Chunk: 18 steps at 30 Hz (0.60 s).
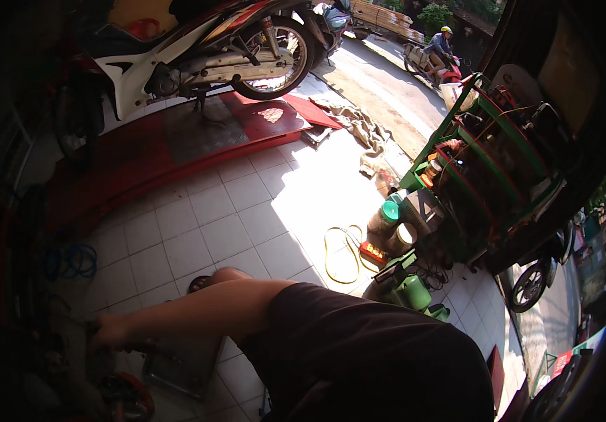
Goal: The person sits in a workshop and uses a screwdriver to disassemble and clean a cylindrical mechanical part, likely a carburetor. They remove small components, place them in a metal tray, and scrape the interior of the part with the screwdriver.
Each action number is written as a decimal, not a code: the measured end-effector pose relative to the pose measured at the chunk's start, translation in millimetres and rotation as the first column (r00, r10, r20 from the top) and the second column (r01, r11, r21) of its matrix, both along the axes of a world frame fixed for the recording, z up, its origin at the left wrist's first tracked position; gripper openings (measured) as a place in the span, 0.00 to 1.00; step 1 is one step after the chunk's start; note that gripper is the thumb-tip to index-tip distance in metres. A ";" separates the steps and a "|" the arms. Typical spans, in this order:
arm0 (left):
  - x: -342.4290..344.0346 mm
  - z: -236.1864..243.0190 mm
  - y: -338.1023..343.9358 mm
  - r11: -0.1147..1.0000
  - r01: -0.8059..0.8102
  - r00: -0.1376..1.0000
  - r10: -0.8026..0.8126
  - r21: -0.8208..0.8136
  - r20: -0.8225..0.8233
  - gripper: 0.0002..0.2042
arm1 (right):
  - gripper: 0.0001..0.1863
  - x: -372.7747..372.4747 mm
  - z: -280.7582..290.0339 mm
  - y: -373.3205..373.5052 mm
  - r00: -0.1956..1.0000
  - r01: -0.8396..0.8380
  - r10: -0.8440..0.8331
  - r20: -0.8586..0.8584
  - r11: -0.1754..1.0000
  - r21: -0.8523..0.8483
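Observation:
My bare right forearm stretches leftward from a dark sleeve (359,337). My right hand (109,330) is low at the left in shadow, its fingers curled on something dark that I cannot make out. Just right of it lies a dim tray-like piece with metal parts (176,366), and below is a dark red rounded object (123,394). A sandalled foot (197,285) shows behind my arm. I cannot pick out my left hand.
A motorbike (211,67) stands on a red lift (127,169). Blue hose (71,261) lies left. Right stand a green-framed cart (479,155), jars (380,219), yellow cord (327,260) and green can (412,292). A person rides a scooter (440,56) on the street.

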<state>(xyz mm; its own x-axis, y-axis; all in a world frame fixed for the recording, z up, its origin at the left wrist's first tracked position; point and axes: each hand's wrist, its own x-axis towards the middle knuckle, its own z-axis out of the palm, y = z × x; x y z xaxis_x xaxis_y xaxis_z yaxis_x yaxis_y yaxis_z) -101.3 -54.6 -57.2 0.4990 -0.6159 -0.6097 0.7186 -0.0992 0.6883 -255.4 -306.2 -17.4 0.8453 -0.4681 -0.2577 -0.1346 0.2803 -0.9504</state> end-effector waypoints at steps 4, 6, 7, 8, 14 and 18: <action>-16.2 8.1 -7.6 0.986 -0.001 1.000 0.003 0.164 -0.010 0.13 | 0.30 8.6 -2.5 -4.1 0.998 -0.047 0.045 -0.040 0.997 -0.061; -17.6 4.5 -7.5 0.996 0.089 0.996 -0.090 0.031 0.026 0.14 | 0.31 7.7 -4.1 -10.2 0.994 -0.091 0.085 -0.068 0.990 -0.103; -16.2 2.3 -7.6 0.996 0.088 0.996 -0.089 0.010 0.014 0.13 | 0.31 5.1 -4.9 -14.8 0.991 -0.125 0.117 -0.070 0.984 -0.128; -13.8 1.3 -5.8 0.996 0.086 0.996 -0.086 -0.009 0.004 0.13 | 0.31 3.0 -5.2 -20.2 0.984 -0.176 0.171 -0.046 0.972 -0.155; -4.5 12.8 6.6 1.000 0.010 0.999 -0.009 -0.013 0.050 0.14 | 0.30 -6.6 -9.3 -48.4 0.997 -0.034 0.033 -0.065 0.999 -0.017; -1.3 19.5 22.5 0.975 0.215 0.971 -0.207 -0.053 0.121 0.20 | 0.28 9.2 -22.4 -47.4 0.942 -0.109 0.052 -0.333 0.982 -0.154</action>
